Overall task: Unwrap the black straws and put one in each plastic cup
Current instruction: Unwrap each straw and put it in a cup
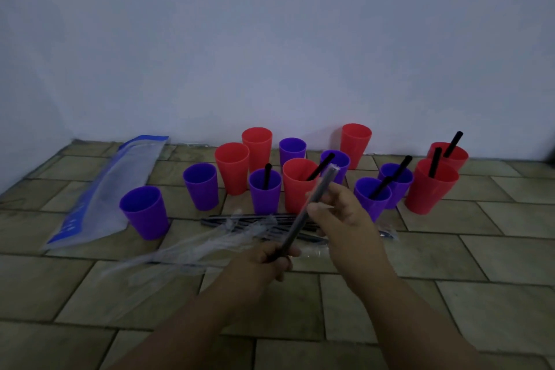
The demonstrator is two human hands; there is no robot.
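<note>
Both hands hold one seemingly wrapped straw.

The cups stand clustered before the wall, a bag to their left, wrapped straws just before them, loose wrappers nearer the person.

The cups look like smooth, faintly sheeny plastic on a floor of matt, stone-like tiles. Left of the cups lies a glossy clear-film bag with blue edges; before them, crinkled transparent wrappers and a film-sleeved black straw.
</note>
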